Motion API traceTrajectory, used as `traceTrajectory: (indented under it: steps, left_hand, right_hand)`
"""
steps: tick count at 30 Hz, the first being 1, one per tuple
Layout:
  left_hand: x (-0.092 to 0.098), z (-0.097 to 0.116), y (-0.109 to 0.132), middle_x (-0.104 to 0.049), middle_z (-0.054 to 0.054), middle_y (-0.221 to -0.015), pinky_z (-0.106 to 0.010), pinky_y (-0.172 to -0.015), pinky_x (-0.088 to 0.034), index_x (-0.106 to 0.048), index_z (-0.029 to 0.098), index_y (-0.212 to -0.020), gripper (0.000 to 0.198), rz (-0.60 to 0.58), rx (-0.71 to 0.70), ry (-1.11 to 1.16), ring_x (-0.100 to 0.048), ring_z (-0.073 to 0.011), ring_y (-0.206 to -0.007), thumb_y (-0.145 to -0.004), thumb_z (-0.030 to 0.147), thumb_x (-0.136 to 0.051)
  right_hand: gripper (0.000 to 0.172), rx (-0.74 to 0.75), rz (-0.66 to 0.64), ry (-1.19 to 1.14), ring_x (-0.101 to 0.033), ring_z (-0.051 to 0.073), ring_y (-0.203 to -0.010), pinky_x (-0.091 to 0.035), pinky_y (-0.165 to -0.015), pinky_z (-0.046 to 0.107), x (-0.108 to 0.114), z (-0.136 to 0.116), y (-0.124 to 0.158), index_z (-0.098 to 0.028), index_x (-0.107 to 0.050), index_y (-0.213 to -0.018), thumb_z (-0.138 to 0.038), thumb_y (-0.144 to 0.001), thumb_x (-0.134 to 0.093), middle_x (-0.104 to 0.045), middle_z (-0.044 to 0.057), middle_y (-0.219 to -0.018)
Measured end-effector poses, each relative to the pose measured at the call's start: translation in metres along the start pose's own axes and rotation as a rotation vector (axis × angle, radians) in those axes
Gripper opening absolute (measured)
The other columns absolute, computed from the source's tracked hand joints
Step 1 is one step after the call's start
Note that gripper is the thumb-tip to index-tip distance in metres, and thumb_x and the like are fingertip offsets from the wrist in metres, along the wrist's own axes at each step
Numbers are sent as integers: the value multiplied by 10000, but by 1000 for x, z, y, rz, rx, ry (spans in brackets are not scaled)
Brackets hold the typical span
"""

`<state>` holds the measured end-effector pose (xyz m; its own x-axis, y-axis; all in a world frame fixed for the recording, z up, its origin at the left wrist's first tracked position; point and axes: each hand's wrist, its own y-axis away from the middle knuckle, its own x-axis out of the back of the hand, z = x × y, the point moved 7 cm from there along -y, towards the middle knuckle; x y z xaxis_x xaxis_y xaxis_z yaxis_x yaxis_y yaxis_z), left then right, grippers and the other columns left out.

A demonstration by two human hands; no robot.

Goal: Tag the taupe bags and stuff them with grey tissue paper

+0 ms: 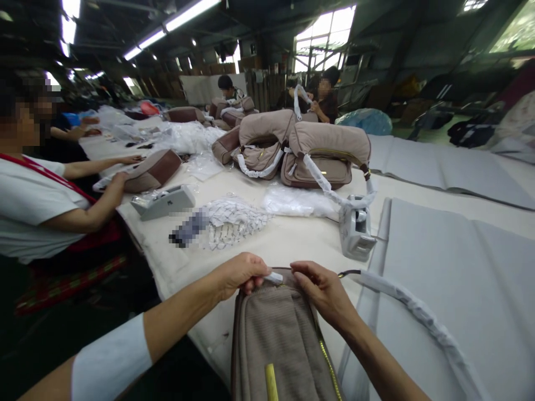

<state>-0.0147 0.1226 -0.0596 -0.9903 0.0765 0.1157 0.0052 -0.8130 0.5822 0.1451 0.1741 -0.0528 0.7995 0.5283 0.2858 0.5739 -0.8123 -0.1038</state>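
A taupe handbag (278, 345) with a gold zip and a gold tab lies in front of me at the table's near edge. My left hand (240, 274) pinches a small white piece of wrapping at the bag's top edge. My right hand (320, 289) is closed on the same top edge just to the right. The bag's strap (412, 306), wrapped in white foam, curves away to the right over a grey sheet.
A grey tape dispenser (355, 228) stands just beyond the bag, another (165, 201) lies further left. Finished taupe bags (321, 153) are piled mid-table among white packing film (234, 217). A person in white on the left handles a brown bag (152, 170); others work at the far end.
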Motion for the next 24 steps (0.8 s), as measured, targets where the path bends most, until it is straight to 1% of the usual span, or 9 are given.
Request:
traceTrajectory:
  steps: [3, 5, 8, 12, 15, 18, 19, 21, 24]
  left_hand:
    - [1, -1, -7, -459, 69, -433, -211, -386, -298, -486, 169, -554, 258, -23, 51, 20, -323, -48, -334, -571, 396, -607]
    - [1, 0, -8, -454, 68, -427, -209, -379, -292, -485, 168, -540, 257, -22, 62, 19, -324, -47, -330, -552, 396, -604]
    - [1, 1, -5, -465, 65, -442, -204, -383, -285, -481, 171, -557, 274, -15, 23, -8, -334, -47, -337, -564, 419, -598]
    - [4, 3, 2, -520, 50, -505, -185, -409, -267, -511, 159, -652, 254, 7, -92, -105, -382, -47, -383, -647, 404, -580]
    - [5, 4, 9, -536, 52, -534, -187, -414, -287, -546, 156, -799, 252, 15, -158, -222, -421, -68, -406, -704, 389, -558]
    - [4, 11, 12, -545, 56, -545, -204, -431, -336, -563, 157, -981, 321, 6, -210, -360, -470, -101, -432, -732, 359, -545]
    - [3, 15, 13, -554, 49, -549, -211, -448, -352, -585, 157, -981, 320, 0, -234, -421, -492, -111, -453, -737, 362, -549]
    - [0, 24, 15, -583, 24, -577, -226, -500, -372, -644, 163, -877, 263, 7, -302, -569, -535, -134, -527, -740, 375, -569]
    - [-6, 32, 18, -631, -17, -694, -266, -620, -384, -664, 173, -766, 167, 72, -430, -766, -567, -174, -684, -757, 317, -582]
  right_hand:
    - [173, 64, 78, 132, -601, 174, -761, -460, -697, 287, 0, -11, 5, -173, -661, -850, -273, -843, -520, -657, 45, -816]
    - [161, 108, 125, 206, -582, 166, -714, -449, -662, 282, -5, -20, 6, -175, -658, -853, -266, -840, -526, -638, 40, -800]
    - [200, 128, 118, 261, -584, 173, -732, -458, -681, 298, -17, -25, 3, -173, -657, -925, -279, -849, -505, -633, 53, -852]
    - [385, 16, 98, 311, -578, 239, -984, -454, -881, 386, -18, -13, 11, -122, -600, -1115, -368, -832, -511, -629, 121, -1062]
    - [513, -51, 66, 401, -483, 271, -1172, -364, -1024, 428, -13, -3, 36, -136, -564, -1191, -444, -781, -556, -554, 131, -1238]
    - [655, -204, -1, 409, -400, 264, -1273, -307, -1079, 423, -12, 10, 67, -138, -447, -1323, -477, -768, -535, -455, 123, -1367]
    - [721, -273, -19, 396, -372, 262, -1297, -290, -1091, 418, -13, 15, 76, -124, -381, -1369, -483, -761, -530, -416, 127, -1402]
    - [819, -411, -41, 354, -346, 272, -1315, -276, -1098, 409, -16, 26, 90, -88, -303, -1404, -504, -736, -529, -369, 142, -1433]
    - [824, -546, -21, 264, -416, 304, -1263, -340, -1052, 388, -18, 41, 105, -76, -373, -1348, -550, -696, -544, -448, 166, -1369]
